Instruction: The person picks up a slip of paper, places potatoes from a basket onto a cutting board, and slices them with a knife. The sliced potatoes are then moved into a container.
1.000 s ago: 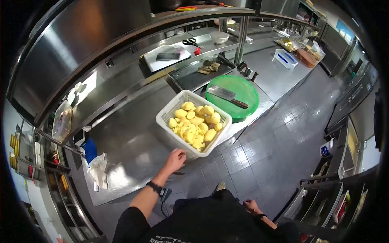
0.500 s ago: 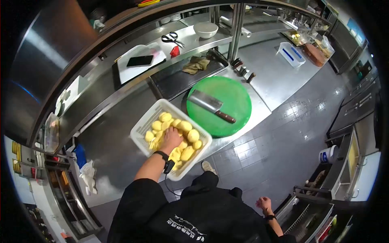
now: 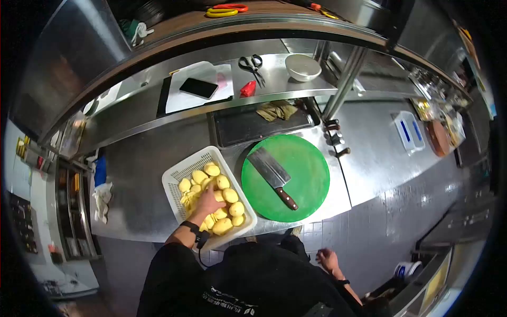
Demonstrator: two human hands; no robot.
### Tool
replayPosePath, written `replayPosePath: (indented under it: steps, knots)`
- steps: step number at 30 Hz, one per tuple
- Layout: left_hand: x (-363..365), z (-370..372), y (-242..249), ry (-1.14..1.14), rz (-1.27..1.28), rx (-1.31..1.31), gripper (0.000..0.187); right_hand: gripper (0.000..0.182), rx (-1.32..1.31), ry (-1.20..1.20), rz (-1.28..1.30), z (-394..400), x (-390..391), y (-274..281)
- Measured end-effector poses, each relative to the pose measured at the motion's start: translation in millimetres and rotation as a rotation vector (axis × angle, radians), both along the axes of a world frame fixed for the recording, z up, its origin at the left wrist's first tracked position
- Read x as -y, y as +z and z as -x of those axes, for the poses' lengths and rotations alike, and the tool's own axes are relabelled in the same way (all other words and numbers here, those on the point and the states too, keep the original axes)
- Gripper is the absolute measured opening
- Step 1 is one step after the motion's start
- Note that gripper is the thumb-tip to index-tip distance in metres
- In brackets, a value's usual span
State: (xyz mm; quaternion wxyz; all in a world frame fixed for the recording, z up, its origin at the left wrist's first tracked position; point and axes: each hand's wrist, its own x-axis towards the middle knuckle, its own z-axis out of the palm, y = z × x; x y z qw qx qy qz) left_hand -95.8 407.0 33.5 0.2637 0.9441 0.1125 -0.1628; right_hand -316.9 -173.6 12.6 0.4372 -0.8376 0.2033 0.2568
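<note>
A kitchen's stainless-steel counter (image 3: pixel 132 174) bears, at left, a white perforated basket (image 3: pixel 184 170) whose walls pen in peeled potatoes (image 3: pixel 229 195). Among them rests the left hand (image 3: pixel 208 202), fingertips hidden, its grip impossible to tell. Rightward, a cleaver (image 3: pixel 273 172) lies flat on the round green chopping board (image 3: pixel 311 174), handle personward, probably for easy reach. The right hand (image 3: pixel 328 260) hangs half-curled beyond the counter, seemingly empty.

One head-worn camera looks from just above the wearer's black cloth top (image 3: pixel 264 277), facing forward and steeply down over the front edge of a grey stainless-steel table (image 3: pixel 132 185). The rectangular white plastic basket (image 3: pixel 184 165) at that edge lies near; the long steel shelf (image 3: pixel 280 82) above the table's rear lies farther. The wide view bends straight edges.
</note>
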Motion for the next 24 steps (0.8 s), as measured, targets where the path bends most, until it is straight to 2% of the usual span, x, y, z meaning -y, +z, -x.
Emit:
replayPosePath:
  steps: [1, 2, 3, 4, 7, 9, 10, 11, 12, 13, 14, 15, 17, 18, 20, 21, 22, 23, 24]
  knots:
    - [10.4, 4.2, 36.6, 0.09, -0.079, -0.065, 0.125, 0.026, 0.086, 0.141, 0.113, -42.2, -0.1, 18.5]
    - [6.7, 10.3, 29.2, 0.145, -0.112, -0.05, 0.125, 0.025, 0.242, 0.214, 0.152, -75.3, 0.3, 27.2]
    - [8.5, 12.5, 36.2, 0.244, -0.125, -0.029, 0.118, 0.023, 0.413, 0.285, 0.184, -113.8, -2.4, 34.5]
    - [10.3, 14.5, 43.4, 0.344, -0.135, -0.004, 0.11, 0.024, 0.458, 0.319, 0.104, -148.0, -10.2, 44.1]
    - [35.6, 25.3, 89.4, 0.774, 0.4, -0.062, 0.094, 0.035, 0.515, 0.482, -0.212, -230.1, -51.3, 56.2]
    - [28.1, 47.1, 53.0, 0.494, 0.028, 0.139, 0.079, 0.044, 0.481, 0.673, -0.095, -261.4, -94.2, 74.9]
    - [60.9, 43.8, 87.4, 0.373, 0.01, 0.198, 0.078, 0.051, 0.428, 0.722, -0.164, -270.1, -112.4, 66.6]
    - [56.9, 58.0, 53.5, 0.29, 0.01, 0.363, 0.075, 0.058, 0.502, 0.789, -0.082, -271.2, -124.5, 53.7]
    - [84.7, 43.3, 79.9, 0.217, 0.182, 0.405, 0.072, 0.062, 0.62, 0.881, 0.02, -275.0, -128.0, 26.2]
    - [114.4, 27.8, 109.1, 0.143, 0.363, 0.429, 0.071, 0.055, 0.445, 1.01, 0.183, -283.0, -135.6, 17.7]
    - [120.2, 13.7, 95.2, 0.104, 0.362, 0.33, 0.07, 0.049, 0.576, 0.972, 0.343, -280.8, -147.1, 12.8]
    - [142.8, 0.5, 113.1, 0.106, 0.293, 0.26, 0.068, 0.044, 0.697, 0.947, 0.494, -282.6, -152.2, 8.6]
    - [170.0, -26.3, 114.2, 0.055, 0.328, 0.174, 0.067, 0.038, 0.722, 0.82, 0.433, -292.7, -133.6, 6.7]
    - [169.9, -35.4, 83.8, 0.004, 0.339, 0.248, 0.068, 0.036, 0.736, 0.778, 0.388, -292.5, -128.3, 6.4]
    - [184.2, -61.6, 59.4, -0.131, 0.046, 0.256, 0.071, 0.031, 0.52, 0.648, 0.262, -308.0, -100.9, 16.8]
    - [190.1, -73.7, 37.3, -0.151, 0.037, 0.274, 0.074, 0.029, 0.551, 0.67, 0.294, -313.5, -78.7, 22.9]
    - [201.3, -86.3, 28.0, -0.227, -0.076, 0.361, 0.074, 0.027, 0.58, 0.697, 0.344, -318.5, -62.2, 5.4]
    - [217.7, -98.5, 45.0, -0.304, -0.118, 0.384, 0.072, 0.025, 0.6, 0.663, 0.334, -319.7, -49.0, -13.9]
    - [227.9, -107.8, 37.8, -0.306, -0.137, 0.455, 0.067, 0.024, 0.467, 0.611, 0.354, -317.7, -42.3, 14.2]
